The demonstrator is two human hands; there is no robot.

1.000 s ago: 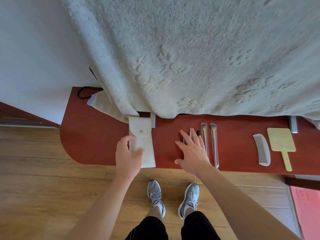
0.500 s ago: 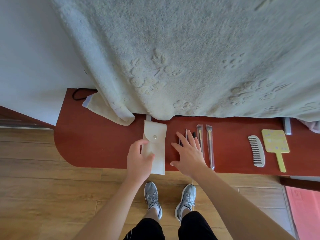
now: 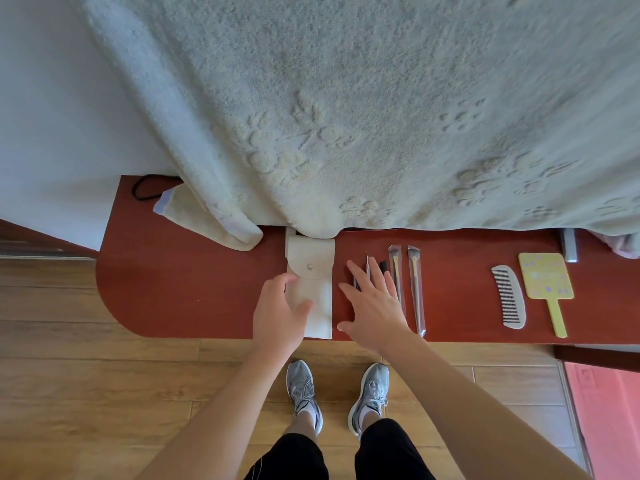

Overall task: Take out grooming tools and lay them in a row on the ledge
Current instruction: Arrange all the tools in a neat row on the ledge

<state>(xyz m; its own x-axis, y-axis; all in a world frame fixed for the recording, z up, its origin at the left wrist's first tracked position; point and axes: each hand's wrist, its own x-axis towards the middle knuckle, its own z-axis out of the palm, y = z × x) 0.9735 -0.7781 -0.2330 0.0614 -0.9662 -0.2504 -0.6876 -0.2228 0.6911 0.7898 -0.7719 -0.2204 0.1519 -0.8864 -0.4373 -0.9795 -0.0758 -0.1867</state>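
Perhaps two brushes (image 3: 415,292), one pouch (image 3: 320,289)

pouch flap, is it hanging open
No, the flap of the cream pouch lies folded down over its front, with the metal snap at the flap's tip.

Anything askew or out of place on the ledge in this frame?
Nothing damaged or spilled. The row runs roughly parallel, but the right wrapped brush reaches nearer the front edge than its neighbour, and the comb and mirror lie apart at the right. The blanket drapes onto the ledge behind the pouch.
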